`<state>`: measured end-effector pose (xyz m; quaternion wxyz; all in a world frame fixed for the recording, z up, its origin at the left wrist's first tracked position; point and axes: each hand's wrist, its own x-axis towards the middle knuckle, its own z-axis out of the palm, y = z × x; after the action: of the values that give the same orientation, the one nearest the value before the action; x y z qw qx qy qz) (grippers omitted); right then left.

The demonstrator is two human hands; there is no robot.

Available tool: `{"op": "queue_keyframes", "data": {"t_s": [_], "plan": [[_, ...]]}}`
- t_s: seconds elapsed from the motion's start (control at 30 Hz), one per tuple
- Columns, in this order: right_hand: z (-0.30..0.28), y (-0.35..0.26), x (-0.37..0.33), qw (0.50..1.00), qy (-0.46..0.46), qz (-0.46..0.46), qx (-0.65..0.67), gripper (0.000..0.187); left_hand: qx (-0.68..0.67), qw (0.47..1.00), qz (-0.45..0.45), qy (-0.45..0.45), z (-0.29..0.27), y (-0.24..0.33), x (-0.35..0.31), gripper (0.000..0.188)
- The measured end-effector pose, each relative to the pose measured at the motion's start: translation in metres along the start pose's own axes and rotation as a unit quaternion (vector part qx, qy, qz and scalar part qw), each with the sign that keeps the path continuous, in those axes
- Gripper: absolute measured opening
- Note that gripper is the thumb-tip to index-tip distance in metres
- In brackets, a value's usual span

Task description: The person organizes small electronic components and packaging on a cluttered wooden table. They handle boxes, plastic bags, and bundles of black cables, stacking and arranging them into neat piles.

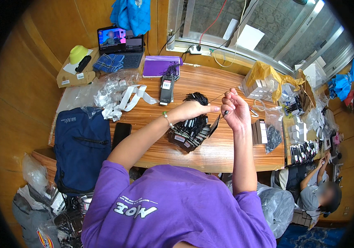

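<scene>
My left hand (194, 110) is held over a pile of black hang tags (189, 134) with bundled black cords. Its thumb points right and its fingers are mostly hidden, so what they close on is unclear. To its right, my raised right hand (237, 112) pinches a thin black cord (217, 98) that stretches toward the left hand. A small black end piece (225, 113) shows against the right palm. Between the hands, a single black tag (214, 125) hangs tilted, just above the table (222, 155).
Left of the pile lie a bundle of tags (166, 90), white ribbon (137, 97), a dark phone (121, 134) and a navy backpack (82, 149). A laptop (121, 45) stands behind. Small boxes (259, 132) and plastic bags (273, 128) sit right; another person (313, 194) works beyond.
</scene>
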<state>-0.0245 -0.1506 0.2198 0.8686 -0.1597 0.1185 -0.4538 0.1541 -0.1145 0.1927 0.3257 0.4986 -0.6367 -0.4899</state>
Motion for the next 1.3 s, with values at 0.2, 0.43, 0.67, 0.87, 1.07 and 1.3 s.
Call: {"op": "queue_keyframes", "data": {"t_s": [0.2, 0.43, 0.67, 0.87, 1.07, 1.3], "plan": [[0.010, -0.022, -0.007, 0.994, -0.066, -0.066, -0.053, 0.014, 0.085, 0.996, -0.011, -0.029, -0.001, -0.008, -0.001, 0.068], [0.017, -0.025, 0.008, 0.895, 0.096, -0.249, -0.357, 0.014, 0.029, 0.998, -0.054, -0.003, 0.001, -0.013, -0.001, 0.066], [0.043, 0.023, 0.021, 0.700, -0.006, -0.097, -0.708, 0.015, -0.069, 0.997, -0.015, -0.004, 0.017, -0.016, -0.008, 0.060], [0.054, 0.021, 0.021, 0.675, -0.032, -0.092, -0.731, 0.013, -0.122, 0.992, 0.017, -0.008, 0.023, -0.012, -0.013, 0.056], [0.047, 0.023, 0.021, 0.662, -0.062, -0.065, -0.744, 0.013, -0.139, 0.990, -0.009, 0.007, 0.021, -0.038, -0.002, 0.055], [0.050, 0.021, 0.007, 0.727, -0.074, 0.037, -0.682, 0.020, -0.219, 0.974, 0.045, -0.030, 0.018, -0.035, -0.012, 0.061]]}}
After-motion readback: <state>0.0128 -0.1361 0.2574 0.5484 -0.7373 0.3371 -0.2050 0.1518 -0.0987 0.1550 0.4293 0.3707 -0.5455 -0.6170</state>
